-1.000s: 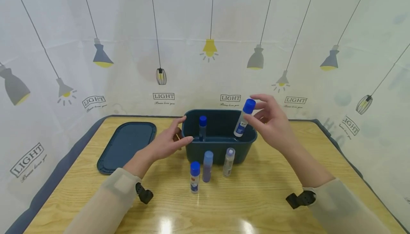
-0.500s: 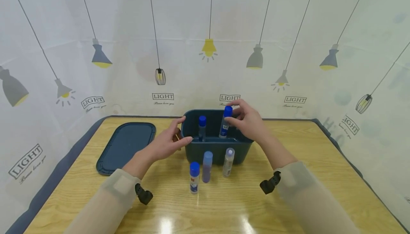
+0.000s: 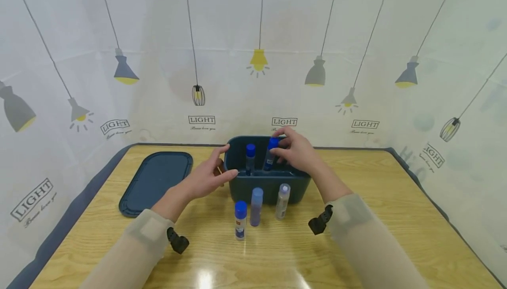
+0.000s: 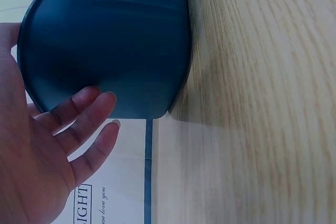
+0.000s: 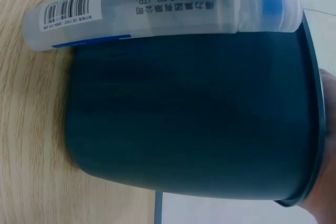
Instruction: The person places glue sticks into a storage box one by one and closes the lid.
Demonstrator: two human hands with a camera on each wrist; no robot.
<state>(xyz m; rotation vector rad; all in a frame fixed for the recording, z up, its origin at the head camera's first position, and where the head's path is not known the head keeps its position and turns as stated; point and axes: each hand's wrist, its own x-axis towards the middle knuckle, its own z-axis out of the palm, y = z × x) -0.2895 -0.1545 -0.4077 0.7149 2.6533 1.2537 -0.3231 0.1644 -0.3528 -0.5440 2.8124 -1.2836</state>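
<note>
A dark blue-green plastic bin [image 3: 269,191] stands on the table. My left hand [image 3: 206,175] rests at its left end, thumb on the front rim and index fingertip at the back corner. In the left wrist view the other fingers [image 4: 89,121] spread loosely by the bin's end wall. Inside, one blue-capped glue stick [image 3: 250,159] stands upright at the left. My right hand [image 3: 295,150] reaches over the bin and pinches another blue-capped glue stick [image 3: 269,160] near its cap, slightly tilted, its lower part inside the bin. Its hand is mostly hidden in the right wrist view.
In front of the bin stand a white-labelled glue stick [image 3: 240,221] with a blue cap, a pale blue glue tube [image 3: 256,206] and a clear glue tube [image 3: 283,201]. A dark blue lid [image 3: 156,183] lies on the table at left. A lamp-printed cloth [image 3: 222,29] hangs behind.
My right hand has carried the glue stick leftward and lower into the bin, from its right end to beside the standing one. The left hand has stayed put.
</note>
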